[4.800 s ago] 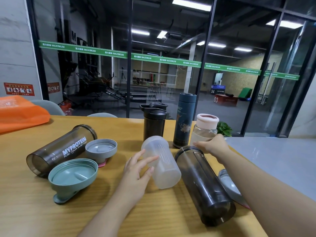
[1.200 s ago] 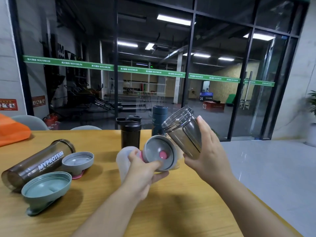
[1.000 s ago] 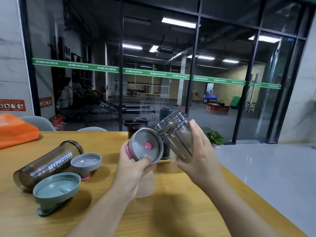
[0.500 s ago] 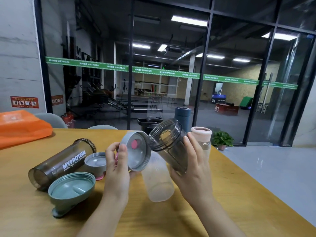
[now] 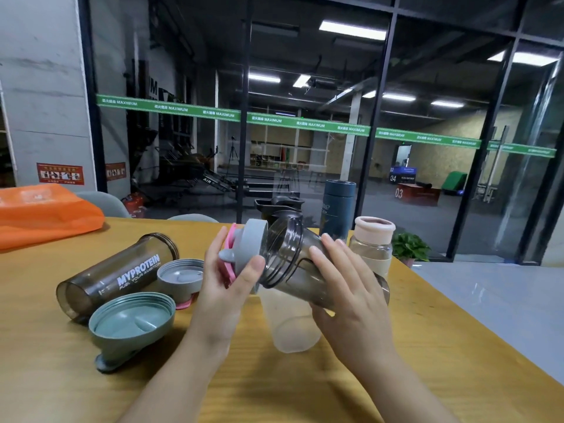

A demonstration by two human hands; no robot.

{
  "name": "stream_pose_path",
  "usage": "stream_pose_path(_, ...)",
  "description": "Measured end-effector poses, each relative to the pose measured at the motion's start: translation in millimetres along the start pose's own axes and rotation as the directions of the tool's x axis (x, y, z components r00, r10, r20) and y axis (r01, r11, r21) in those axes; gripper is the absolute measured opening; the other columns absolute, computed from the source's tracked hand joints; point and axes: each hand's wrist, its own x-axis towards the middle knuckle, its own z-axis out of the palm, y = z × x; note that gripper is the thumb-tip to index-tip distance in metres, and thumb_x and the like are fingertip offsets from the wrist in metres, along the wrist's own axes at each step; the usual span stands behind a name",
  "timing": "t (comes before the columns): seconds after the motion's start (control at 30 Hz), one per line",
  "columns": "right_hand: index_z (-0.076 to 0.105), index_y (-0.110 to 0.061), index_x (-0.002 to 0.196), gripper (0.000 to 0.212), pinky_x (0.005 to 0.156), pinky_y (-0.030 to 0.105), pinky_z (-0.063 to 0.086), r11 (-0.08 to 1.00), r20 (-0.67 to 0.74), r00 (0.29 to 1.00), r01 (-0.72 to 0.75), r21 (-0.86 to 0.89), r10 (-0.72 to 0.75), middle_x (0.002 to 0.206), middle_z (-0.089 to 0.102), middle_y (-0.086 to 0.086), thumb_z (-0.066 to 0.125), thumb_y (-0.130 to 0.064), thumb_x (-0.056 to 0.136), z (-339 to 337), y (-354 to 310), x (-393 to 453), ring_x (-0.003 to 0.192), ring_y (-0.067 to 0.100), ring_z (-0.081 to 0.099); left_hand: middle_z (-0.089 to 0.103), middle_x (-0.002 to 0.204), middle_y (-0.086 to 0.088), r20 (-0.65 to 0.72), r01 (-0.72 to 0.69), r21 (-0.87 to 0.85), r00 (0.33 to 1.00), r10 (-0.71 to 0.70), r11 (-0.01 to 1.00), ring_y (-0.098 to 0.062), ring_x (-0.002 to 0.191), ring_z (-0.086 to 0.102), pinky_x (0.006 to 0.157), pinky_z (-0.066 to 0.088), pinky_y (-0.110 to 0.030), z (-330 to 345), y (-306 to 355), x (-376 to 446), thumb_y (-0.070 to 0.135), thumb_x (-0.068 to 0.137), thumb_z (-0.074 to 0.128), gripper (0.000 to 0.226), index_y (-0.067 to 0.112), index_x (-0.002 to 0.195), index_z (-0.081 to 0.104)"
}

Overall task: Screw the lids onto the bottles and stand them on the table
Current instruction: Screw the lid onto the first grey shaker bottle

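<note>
Your left hand (image 5: 227, 279) grips a grey round screw lid with a pink flip tab (image 5: 248, 247), fingers curled behind it and the thumb pressed on its near rim. The lid sits tilted right at the open mouth of a smoky dark translucent plastic shaker bottle (image 5: 293, 264); whether the threads have caught, you cannot tell. Your right hand (image 5: 351, 288) wraps around that bottle's body from the near side, fingers spread over it, holding it nearly on its side in the air above the light wooden table (image 5: 274, 392), mouth pointing left.

Directly under the held bottle a frosted clear plastic cup (image 5: 291, 325) lies on the table. To the left lies a second smoky bottle printed MYPROTEIN (image 5: 122, 273), on its side with its open mouth facing far-right. Just right of it rests a small grey lid with a pink tab (image 5: 180, 276), upside down, and nearer to you a large grey-green lid (image 5: 131, 323), also upside down.

At the far side stand a black shaker with a flip cap (image 5: 279, 206), a tall dark blue flask (image 5: 337, 209) and a clear bottle with a pale pink lid (image 5: 372, 242), all upright. An orange bag (image 5: 42, 212) lies at the far left.
</note>
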Motion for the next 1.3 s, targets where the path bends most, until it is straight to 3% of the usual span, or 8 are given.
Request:
stream_pose_path(0.1, 0.034, -0.028, 0.141, 0.112, 0.111, 0.036, 0.029, 1.000, 0.049, 0.999, -0.010, -0.023, 0.011, 0.146, 0.042, -0.002, 0.083, 0.005, 0.046, 0.7, -1.1, 0.1, 0.137, 0.018, 0.035, 0.062, 0.113, 0.031, 0.019, -0.007, -0.009, 1.000, 0.007, 1.000, -0.005, 0.112, 0.061, 0.095, 0.047, -0.033, -3.5, -0.2, 2.1, 0.041, 0.041, 0.089, 0.112, 0.044, 0.137, 0.029)
stream_pose_path(0.2, 0.031, -0.032, 0.142, 0.115, 0.114, 0.034, 0.023, 0.998, 0.100, 0.995, -0.017, -0.062, 0.023, 0.147, 0.041, -0.004, 0.084, 0.004, 0.046, -0.6, -1.1, -0.2, 0.137, 0.017, 0.034, 0.062, 0.124, 0.017, 0.088, 0.006, 0.004, 0.996, -0.006, 1.000, -0.011, 0.113, 0.062, 0.091, 0.050, -0.033, -7.4, -0.8, 3.3, 0.050, 0.029, 0.094, 0.132, 0.038, 0.143, 0.029)
stream_pose_path(0.4, 0.031, -0.038, 0.141, 0.114, 0.115, 0.033, 0.019, 0.995, 0.112, 0.994, 0.022, -0.094, -0.011, 0.145, 0.044, -0.001, 0.081, 0.006, 0.048, -2.7, -6.7, 0.0, 0.135, 0.018, 0.037, 0.058, 0.133, 0.001, 0.170, 0.004, 0.059, 0.985, -0.014, 0.998, -0.018, 0.116, 0.061, 0.086, 0.054, -0.030, -14.6, -1.1, 5.6, 0.024, 0.049, 0.084, 0.110, 0.033, 0.145, 0.031)
stream_pose_path(0.57, 0.037, -0.039, 0.139, 0.093, 0.117, 0.038, 0.012, 0.986, 0.100, 0.994, 0.060, -0.153, -0.045, 0.144, 0.046, -0.005, 0.066, 0.005, 0.062, -7.9, -7.3, 1.6, 0.134, 0.018, 0.037, 0.043, 0.135, 0.027, 0.199, -0.003, 0.116, 0.980, -0.020, 0.993, 0.009, 0.106, 0.060, 0.074, 0.054, -0.017, -16.3, 4.3, 1.7, 0.023, 0.047, 0.084, 0.112, 0.051, 0.138, 0.025)
stream_pose_path(0.73, 0.037, -0.041, 0.138, 0.069, 0.116, 0.042, 0.012, 0.973, 0.067, 0.995, 0.084, -0.215, -0.071, 0.143, 0.048, -0.007, 0.041, -0.007, 0.078, -11.9, -8.2, 4.2, 0.134, 0.018, 0.039, 0.038, 0.142, 0.018, 0.164, 0.019, 0.208, 0.985, -0.054, 0.978, -0.018, 0.120, 0.056, 0.081, 0.057, -0.032, -17.3, 8.3, -1.2, 0.047, 0.030, 0.091, 0.110, 0.070, 0.117, 0.029)
stream_pose_path(0.97, 0.033, -0.039, 0.141, 0.072, 0.118, 0.041, 0.010, 0.959, 0.097, 0.990, 0.128, -0.255, -0.106, 0.146, 0.043, -0.007, 0.041, -0.006, 0.078, -7.8, -4.3, 3.1, 0.136, 0.018, 0.036, 0.060, 0.107, 0.018, 0.064, -0.021, 0.185, 0.998, 0.009, 0.983, -0.004, 0.087, 0.067, 0.064, 0.058, -0.028, -7.3, 0.0, -4.3, 0.016, 0.054, 0.082, 0.080, 0.045, 0.121, 0.048)
stream_pose_path(1.17, 0.022, -0.035, 0.145, 0.102, 0.119, 0.042, 0.006, 0.964, 0.101, 0.986, 0.150, -0.221, -0.131, 0.153, 0.026, -0.003, 0.076, -0.010, 0.062, -5.1, -8.2, 2.8, 0.144, 0.022, 0.020, 0.061, 0.104, 0.019, 0.018, -0.017, 0.174, 1.000, 0.014, 0.985, -0.013, 0.096, 0.066, 0.071, 0.060, -0.039, -9.9, -3.1, -2.3, 0.022, 0.049, 0.083, 0.078, 0.047, 0.116, 0.051)
stream_pose_path(1.3, 0.024, -0.033, 0.146, 0.082, 0.120, 0.039, 0.004, 1.000, 0.036, 0.999, 0.018, -0.012, -0.017, 0.154, 0.027, -0.005, 0.062, -0.030, 0.074, -13.3, 3.1, 2.0, 0.146, 0.019, 0.017, 0.059, 0.108, 0.014, -0.031, 0.002, 0.133, 1.000, 0.002, 0.991, -0.021, 0.098, 0.064, 0.071, 0.060, -0.047, -15.4, -2.4, 0.2, 0.036, 0.037, 0.082, 0.085, 0.050, 0.115, 0.050)
